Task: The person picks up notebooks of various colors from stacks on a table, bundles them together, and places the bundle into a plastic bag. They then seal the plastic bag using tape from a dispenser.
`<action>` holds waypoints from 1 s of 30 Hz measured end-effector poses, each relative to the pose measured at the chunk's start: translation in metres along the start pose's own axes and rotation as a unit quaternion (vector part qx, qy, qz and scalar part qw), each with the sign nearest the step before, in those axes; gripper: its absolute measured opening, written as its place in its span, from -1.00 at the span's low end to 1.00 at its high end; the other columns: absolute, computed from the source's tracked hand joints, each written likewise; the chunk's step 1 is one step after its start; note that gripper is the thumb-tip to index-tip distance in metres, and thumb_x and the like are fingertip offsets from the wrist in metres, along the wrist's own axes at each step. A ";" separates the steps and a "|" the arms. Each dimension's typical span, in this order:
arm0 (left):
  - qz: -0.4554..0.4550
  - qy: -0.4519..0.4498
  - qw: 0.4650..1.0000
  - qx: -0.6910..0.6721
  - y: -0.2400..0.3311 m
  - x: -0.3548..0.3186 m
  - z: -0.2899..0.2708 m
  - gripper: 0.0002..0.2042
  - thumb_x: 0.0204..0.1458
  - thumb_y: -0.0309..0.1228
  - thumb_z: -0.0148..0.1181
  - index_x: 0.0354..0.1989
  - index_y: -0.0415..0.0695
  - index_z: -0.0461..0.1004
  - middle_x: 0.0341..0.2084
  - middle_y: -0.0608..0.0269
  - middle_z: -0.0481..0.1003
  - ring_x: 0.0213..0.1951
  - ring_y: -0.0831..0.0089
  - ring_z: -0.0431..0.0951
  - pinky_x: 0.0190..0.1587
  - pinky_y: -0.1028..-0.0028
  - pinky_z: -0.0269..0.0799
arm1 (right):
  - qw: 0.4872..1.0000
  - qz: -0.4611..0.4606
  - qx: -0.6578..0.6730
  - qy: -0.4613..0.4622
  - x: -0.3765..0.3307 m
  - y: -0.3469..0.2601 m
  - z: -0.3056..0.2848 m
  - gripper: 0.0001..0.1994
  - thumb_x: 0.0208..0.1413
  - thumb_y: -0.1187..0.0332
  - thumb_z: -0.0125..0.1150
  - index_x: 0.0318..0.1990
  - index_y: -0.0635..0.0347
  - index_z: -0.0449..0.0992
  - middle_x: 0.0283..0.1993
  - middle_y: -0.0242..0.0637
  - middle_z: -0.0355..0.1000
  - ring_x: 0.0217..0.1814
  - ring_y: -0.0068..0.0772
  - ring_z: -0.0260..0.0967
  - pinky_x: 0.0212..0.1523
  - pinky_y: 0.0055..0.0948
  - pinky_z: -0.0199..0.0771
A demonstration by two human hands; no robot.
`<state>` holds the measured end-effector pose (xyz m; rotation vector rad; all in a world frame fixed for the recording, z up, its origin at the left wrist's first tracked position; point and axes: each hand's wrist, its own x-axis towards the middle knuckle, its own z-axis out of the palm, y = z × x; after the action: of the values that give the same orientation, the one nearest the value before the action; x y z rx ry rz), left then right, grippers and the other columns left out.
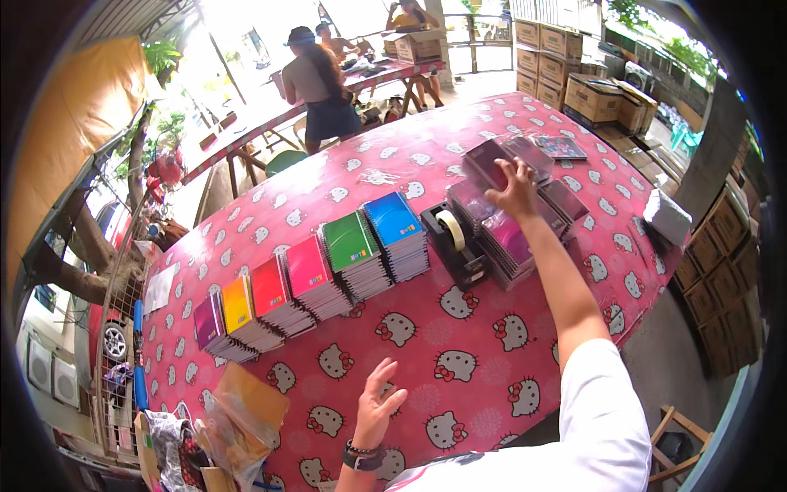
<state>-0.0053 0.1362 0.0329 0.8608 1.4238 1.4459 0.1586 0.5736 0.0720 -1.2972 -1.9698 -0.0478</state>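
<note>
My right hand (518,190) reaches over the far stacks, its thumb and fingers curled on the near edge of a dark, plastic-wrapped pack of notebooks (482,161). Below it stand wrapped purple notebooks (507,238) in stacks. Over the near part of the table my left hand (378,407) is held open with nothing in it. A row of spiral notebook stacks runs across the table: purple (210,322), yellow (237,307), red (271,284), pink (307,266), green (351,241) and blue (396,219). A black tape dispenser (456,246) sits between the blue stack and the wrapped ones.
A pink cat-patterned cloth (459,328) covers the table. Clear plastic and a brown sheet (246,406) lie at the near left corner, a white block (666,216) at the right edge. Cardboard boxes (594,97) are stacked beyond. Several people (318,90) are around another table.
</note>
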 end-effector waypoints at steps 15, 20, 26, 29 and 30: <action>0.091 0.382 0.901 0.185 -0.056 -0.103 -0.084 -0.78 -0.11 -0.47 0.20 -0.24 -0.16 0.51 -0.27 0.14 0.51 -0.19 0.31 0.50 -0.13 0.42 0.39 | 0.847 -0.071 0.510 -0.131 -0.213 -0.180 -0.017 -0.80 -0.05 0.60 0.02 -0.25 0.19 0.47 -0.23 -0.27 0.42 -0.26 -0.42 0.32 -0.28 -0.49 0.35; 0.082 0.413 0.901 0.104 -0.041 -0.149 -0.097 -0.87 0.05 -0.41 0.12 -0.32 -0.19 0.52 -0.48 0.21 0.54 -0.42 0.58 0.51 -0.36 0.57 0.39 | 0.713 -0.275 0.496 -0.412 -0.351 -0.356 -0.009 -0.80 -0.16 0.64 0.11 -0.33 0.19 0.49 -0.31 -0.20 0.42 -0.19 -0.19 0.37 -0.21 -0.32 0.40; 0.065 0.539 0.837 0.069 -0.067 -0.216 -0.142 -0.85 0.08 -0.39 0.09 -0.30 -0.21 0.51 -0.47 0.30 0.52 -0.46 0.60 0.50 -0.37 0.59 0.39 | 0.587 -0.403 0.492 -0.501 -0.465 -0.517 0.024 -0.86 -0.12 0.40 0.21 -0.38 0.21 0.45 -0.36 -0.19 0.35 -0.19 -0.10 0.30 -0.17 -0.24 0.33; 0.080 0.602 0.793 0.050 -0.069 -0.248 -0.168 -0.85 0.09 -0.40 0.08 -0.30 -0.22 0.48 -0.49 0.33 0.50 -0.47 0.62 0.47 -0.36 0.60 0.37 | 0.631 -0.428 0.426 -0.487 -0.505 -0.553 0.039 -0.80 -0.16 0.31 0.27 -0.40 0.19 0.47 -0.37 -0.19 0.34 -0.19 -0.11 0.29 -0.18 -0.23 0.33; 0.080 0.616 0.783 0.041 -0.075 -0.258 -0.177 -0.85 0.10 -0.41 0.08 -0.30 -0.23 0.48 -0.48 0.33 0.49 -0.46 0.62 0.47 -0.35 0.60 0.37 | 0.648 -0.412 0.376 -0.518 -0.509 -0.555 0.043 -0.76 -0.22 0.23 0.32 -0.44 0.18 0.49 -0.37 -0.22 0.35 -0.16 -0.15 0.29 -0.18 -0.23 0.32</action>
<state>-0.0702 -0.1728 -0.0283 -0.0748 2.3745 2.2419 -0.2113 -0.0686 -0.0684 0.3771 -2.8184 1.1832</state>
